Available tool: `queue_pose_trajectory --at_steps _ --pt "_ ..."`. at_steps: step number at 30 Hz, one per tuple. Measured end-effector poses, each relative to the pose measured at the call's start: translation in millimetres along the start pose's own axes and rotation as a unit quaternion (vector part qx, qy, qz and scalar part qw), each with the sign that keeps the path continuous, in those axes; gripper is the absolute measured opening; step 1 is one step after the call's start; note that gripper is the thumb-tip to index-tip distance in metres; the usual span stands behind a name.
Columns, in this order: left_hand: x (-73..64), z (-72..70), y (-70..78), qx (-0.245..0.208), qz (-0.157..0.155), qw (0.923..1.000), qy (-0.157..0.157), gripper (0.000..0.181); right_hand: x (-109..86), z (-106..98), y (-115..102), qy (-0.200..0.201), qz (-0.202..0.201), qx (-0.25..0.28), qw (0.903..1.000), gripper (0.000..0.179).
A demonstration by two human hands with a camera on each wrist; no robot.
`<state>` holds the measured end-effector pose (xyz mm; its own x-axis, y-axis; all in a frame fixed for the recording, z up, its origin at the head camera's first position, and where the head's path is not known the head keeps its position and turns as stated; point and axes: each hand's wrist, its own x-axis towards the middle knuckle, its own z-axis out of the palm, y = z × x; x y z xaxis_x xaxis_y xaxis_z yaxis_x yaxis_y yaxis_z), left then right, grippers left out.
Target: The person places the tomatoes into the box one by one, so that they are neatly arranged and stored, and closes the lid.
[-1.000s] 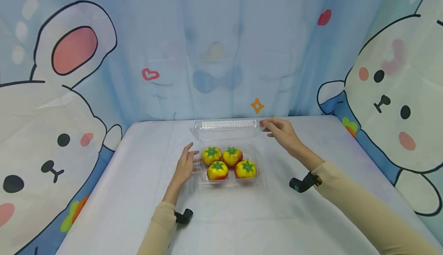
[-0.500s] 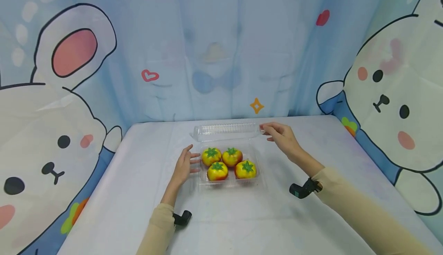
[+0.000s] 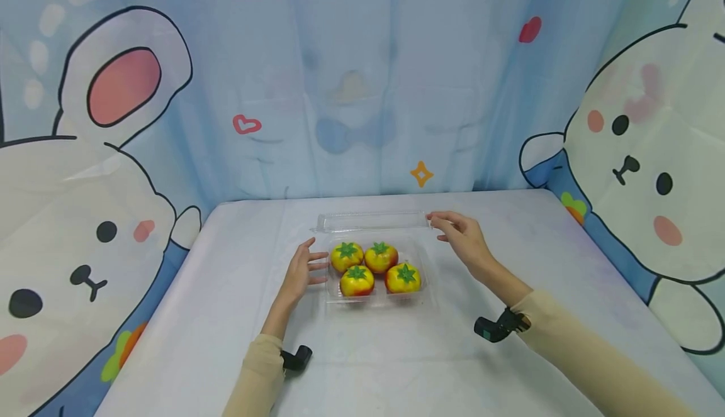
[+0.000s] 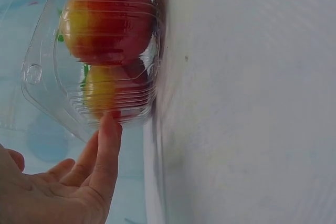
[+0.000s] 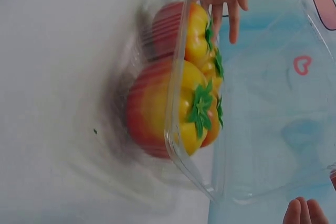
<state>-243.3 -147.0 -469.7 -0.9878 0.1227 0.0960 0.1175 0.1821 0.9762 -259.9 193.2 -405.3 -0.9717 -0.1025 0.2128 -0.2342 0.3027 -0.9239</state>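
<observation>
A clear plastic clamshell box (image 3: 374,299) stands on the table, holding several yellow-and-red fruits (image 3: 403,278) with green star-shaped leaf tops. Its hinged lid (image 3: 370,221) is raised at the back. My right hand (image 3: 464,241) pinches the lid's right corner between thumb and fingers; in the right wrist view only fingertips (image 5: 304,212) show at the lower right. At the box's left side is my left hand (image 3: 299,272), its fingers extended. In the left wrist view, one straight finger (image 4: 108,150) touches the ribbed wall.
The table (image 3: 362,366) has a white cloth. Behind it hangs a blue curtain (image 3: 362,46) printed with cartoon animals. A black wrist camera sits on each wrist, on the left (image 3: 297,358) and on the right (image 3: 498,327).
My right hand has come down and nearer, and the lid's free edge has dropped lower in the head view. The left hand stays nearly still beside the box; the fruits have not moved.
</observation>
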Motion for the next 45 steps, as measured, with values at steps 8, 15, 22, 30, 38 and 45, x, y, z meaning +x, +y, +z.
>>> queue_pose_trajectory --at_steps 8,15,22,30,38,45 --pt "6.0 -1.5 -17.8 -0.013 -0.001 0.9999 -0.002 0.054 -10.8 5 5 0.007 0.003 0.007 0.9999 0.044" --pt "4.4 -0.7 -20.9 -0.01 0.013 0.9998 0.012 0.057 -15.0 6 9 0.012 -0.004 0.022 0.9997 0.042" --pt "2.9 -0.8 -21.9 -0.009 0.004 0.9999 0.012 0.056 -17.7 7 18 0.013 -0.002 0.025 0.9996 0.042" --pt "-2.7 -3.2 -5.9 -0.02 0.002 0.9997 -0.011 0.051 -22.7 9 26 0.008 -0.005 0.024 0.9997 0.042" --pt "4.1 -4.1 -16.1 -0.011 0.011 0.9999 0.0 0.053 -25.9 8 30 0.005 0.007 0.013 0.9999 0.045" --pt "4.6 -1.8 -19.9 0.006 0.0 0.9997 0.024 0.055 -28.5 9 37 0.004 0.013 0.012 0.9998 0.044"
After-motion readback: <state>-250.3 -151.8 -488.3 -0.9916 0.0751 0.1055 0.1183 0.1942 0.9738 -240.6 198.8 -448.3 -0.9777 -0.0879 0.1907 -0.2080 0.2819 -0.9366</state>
